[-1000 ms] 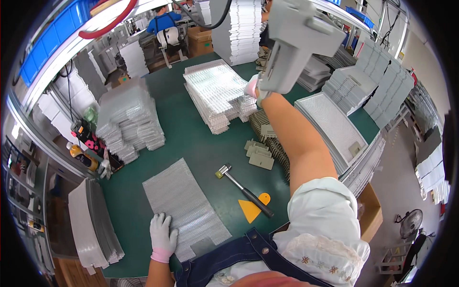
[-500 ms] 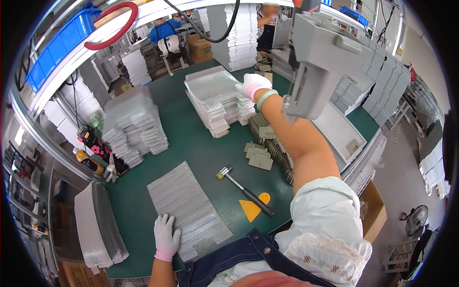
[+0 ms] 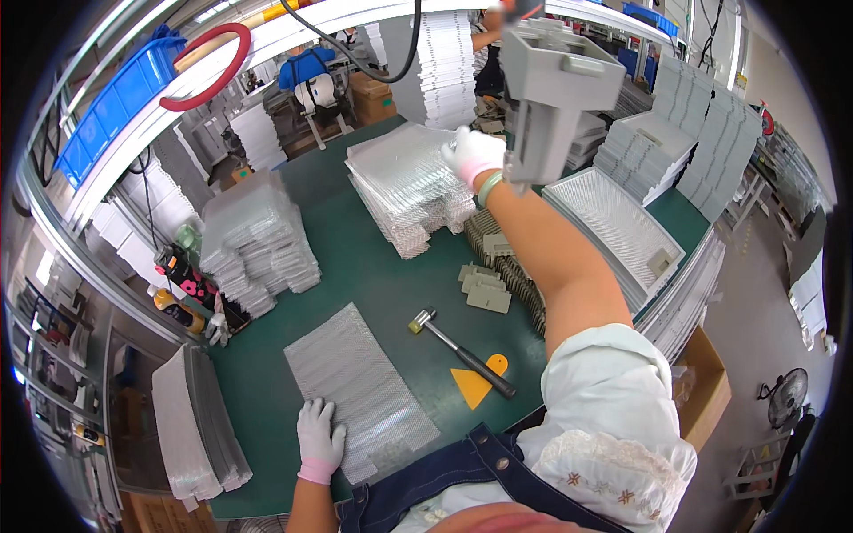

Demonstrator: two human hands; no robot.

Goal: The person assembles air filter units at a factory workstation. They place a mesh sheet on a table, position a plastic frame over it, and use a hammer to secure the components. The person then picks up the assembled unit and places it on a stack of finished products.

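Note:
My left hand, in a white glove with a pink cuff, lies with fingers stretched out on the left edge of a silvery mesh sheet. That sheet lies flat on the green table in front of me. My right arm reaches far forward. At the right corner of a tall stack of similar mesh sheets, my gloved right hand has its fingers curled on the top sheet's edge; the fingertips are partly hidden. Between the hands lie a hammer with a black handle and a yellow scraper.
A grey housing hangs over my right forearm. Small grey-green plates lie beside a row of them. Another mesh stack stands left, near bottles. Curved sheets stand at the left edge; a framed mesh panel lies right.
The view has shifted slightly, and the hanging grey housing appears further left. The top sheet beside my right hand looks flatter. My left hand stays on its sheet.

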